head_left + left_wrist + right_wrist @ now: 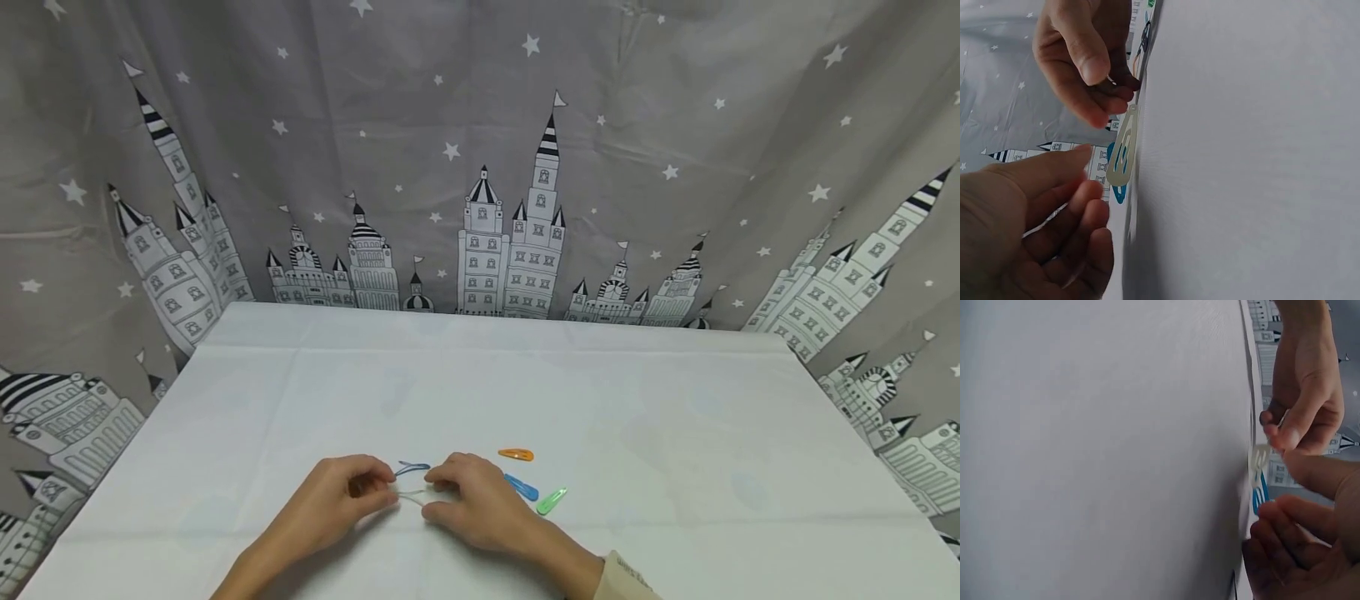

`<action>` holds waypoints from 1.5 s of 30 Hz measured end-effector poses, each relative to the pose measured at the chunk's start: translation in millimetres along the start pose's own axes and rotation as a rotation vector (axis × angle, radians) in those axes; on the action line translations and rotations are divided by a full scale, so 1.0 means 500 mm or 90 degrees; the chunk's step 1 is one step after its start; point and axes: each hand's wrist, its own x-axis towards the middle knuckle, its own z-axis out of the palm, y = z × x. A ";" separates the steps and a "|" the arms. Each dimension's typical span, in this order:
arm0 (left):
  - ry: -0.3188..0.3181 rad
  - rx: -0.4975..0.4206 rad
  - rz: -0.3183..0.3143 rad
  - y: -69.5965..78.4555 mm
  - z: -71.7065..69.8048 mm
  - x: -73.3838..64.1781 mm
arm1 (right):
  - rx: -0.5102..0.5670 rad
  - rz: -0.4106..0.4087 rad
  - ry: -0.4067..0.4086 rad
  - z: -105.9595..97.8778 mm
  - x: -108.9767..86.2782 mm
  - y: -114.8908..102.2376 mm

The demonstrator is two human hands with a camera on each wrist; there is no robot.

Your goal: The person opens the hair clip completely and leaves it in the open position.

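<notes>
Head view: soft light, white tabletop [675, 425] brightest, faint shadows under left hand [341, 500] and right hand [480, 508]. Wrist views dimmer, greyer; soft shadow lower centre in left, lower right in right.

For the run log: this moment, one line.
left hand, right hand: fingertips by white clip, grip unclear | beyond it: dark blue clip | beyond right hand: orange clip, bright blue clip, green clip

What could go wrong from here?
1. The cream, teardrop-shaped, metal-looking hair clip is between the fingertips of the left hand and right hand; a loose grip might drop it.
2. The splayed, thin blue hair clip shows just beyond; fingers could knock it.
3. The bright blue teardrop-shaped hair clip sits beside the right hand, which may nudge it.
</notes>
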 end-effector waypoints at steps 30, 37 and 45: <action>-0.047 -0.116 0.090 0.100 0.111 0.059 | 0.037 -0.021 0.110 -0.116 -0.107 0.062; -0.048 -0.046 0.110 0.112 0.133 0.072 | 0.024 -0.016 0.112 -0.129 -0.115 0.084; -0.057 -0.033 0.112 0.117 0.146 0.078 | 0.050 -0.029 0.095 -0.115 -0.112 0.097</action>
